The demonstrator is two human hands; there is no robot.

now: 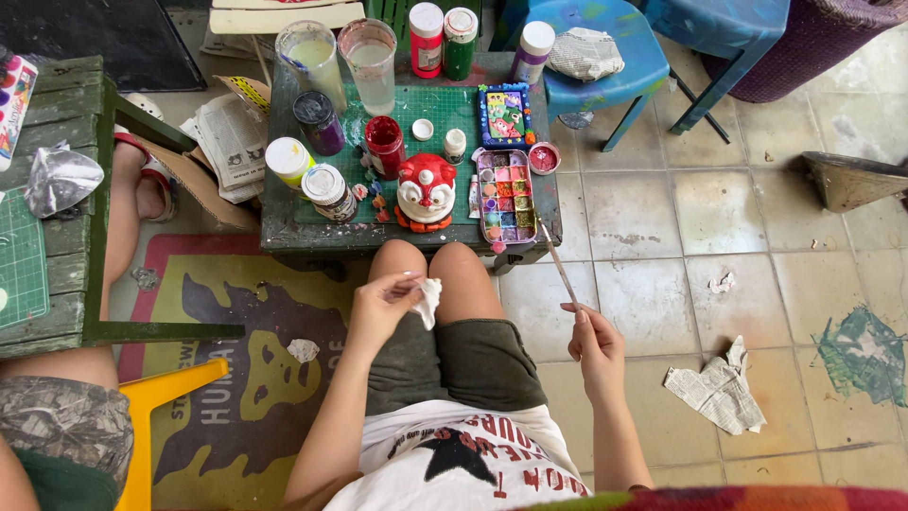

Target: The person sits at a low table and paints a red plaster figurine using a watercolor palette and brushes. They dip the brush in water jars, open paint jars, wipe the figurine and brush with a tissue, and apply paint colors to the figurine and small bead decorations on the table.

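My left hand (380, 305) pinches a small crumpled white tissue (427, 299) above my knees. Out to the right of my lap, my right hand (592, 343) holds a thin paintbrush (558, 266) whose tip points up toward the paint palette (503, 197). A red and white ceramic figurine (425, 191) stands on the green cutting mat (430, 115) of the small dark table (284, 222) in front of me. The palette holds several colour wells.
Paint jars (384, 144), two cloudy water cups (369, 62) and bottles (426, 38) crowd the table. A blue stool (615, 57) stands beyond it. Another person's legs (66, 397) and a yellow chair (156, 397) are at left. Crumpled newspaper (719, 388) lies on the tiled floor.
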